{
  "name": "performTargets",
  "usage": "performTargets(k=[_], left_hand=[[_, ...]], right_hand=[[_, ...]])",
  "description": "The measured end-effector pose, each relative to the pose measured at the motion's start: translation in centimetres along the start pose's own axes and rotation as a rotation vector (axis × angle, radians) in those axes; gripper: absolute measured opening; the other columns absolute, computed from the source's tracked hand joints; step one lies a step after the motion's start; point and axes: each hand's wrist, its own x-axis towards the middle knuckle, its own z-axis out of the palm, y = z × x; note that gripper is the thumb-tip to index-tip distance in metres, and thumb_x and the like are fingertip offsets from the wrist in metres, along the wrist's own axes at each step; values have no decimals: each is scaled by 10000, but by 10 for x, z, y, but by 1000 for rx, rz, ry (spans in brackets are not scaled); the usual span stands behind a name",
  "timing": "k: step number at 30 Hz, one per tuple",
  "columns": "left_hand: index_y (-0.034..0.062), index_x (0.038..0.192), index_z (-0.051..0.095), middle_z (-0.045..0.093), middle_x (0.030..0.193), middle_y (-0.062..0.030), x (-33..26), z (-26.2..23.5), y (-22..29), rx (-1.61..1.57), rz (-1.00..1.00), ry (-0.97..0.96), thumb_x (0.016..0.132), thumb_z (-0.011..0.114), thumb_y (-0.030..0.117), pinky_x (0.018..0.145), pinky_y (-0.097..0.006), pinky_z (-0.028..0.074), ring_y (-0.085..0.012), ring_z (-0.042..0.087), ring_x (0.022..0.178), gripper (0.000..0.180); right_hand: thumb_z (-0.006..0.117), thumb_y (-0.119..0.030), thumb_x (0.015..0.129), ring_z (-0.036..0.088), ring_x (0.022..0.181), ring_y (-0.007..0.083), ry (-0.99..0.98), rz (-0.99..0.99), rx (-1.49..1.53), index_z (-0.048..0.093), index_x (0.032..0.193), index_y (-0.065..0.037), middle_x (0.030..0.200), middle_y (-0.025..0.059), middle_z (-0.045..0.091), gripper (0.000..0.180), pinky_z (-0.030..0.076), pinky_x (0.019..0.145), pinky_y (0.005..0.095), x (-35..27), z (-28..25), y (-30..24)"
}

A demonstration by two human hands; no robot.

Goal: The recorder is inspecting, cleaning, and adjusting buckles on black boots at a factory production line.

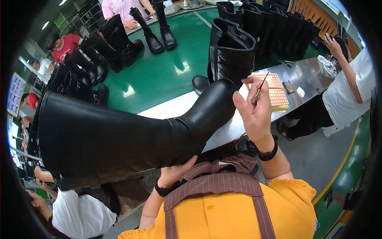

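Observation:
A tall black leather boot [119, 135] lies tilted in front of me, its wide shaft opening to the left and its toe to the right. My left hand [175, 173] grips it from below near the ankle strap; most of those fingers are hidden behind the boot. Beside the toe, my right hand [258, 113] is closed around a thin pointed metal tool [260, 88], point upward. Whether that hand also touches the toe cannot be told. Just beyond stands another black boot [232, 51], upright on the table.
Stacked sticker sheets [278, 99] lie right of my hand on the metal table edge [310, 75]. More black boots stand along the green surface [175, 83]. A person in white [350, 91] works at the right, another person [83, 213] at lower left.

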Motion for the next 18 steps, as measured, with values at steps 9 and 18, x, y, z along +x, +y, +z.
performTargets(k=[9,18], left_hand=[[-5,1169,622,625,1187,-71,-12,-5,6,-396,-538,-221,827,742,175,966,-262,436,-135,577,1072,404],[-13,1237,564,565,1284,-76,-5,-5,28,-160,-239,-265,869,676,177,983,-261,438,-143,562,1130,429]], right_hand=[[808,-248,747,548,706,167,42,20,16,496,957,-9,777,72,550,445,461,664,290,1,8,-30],[695,-189,847,605,815,241,4,-183,-22,446,897,-24,852,141,586,303,463,713,319,-7,0,-19]])
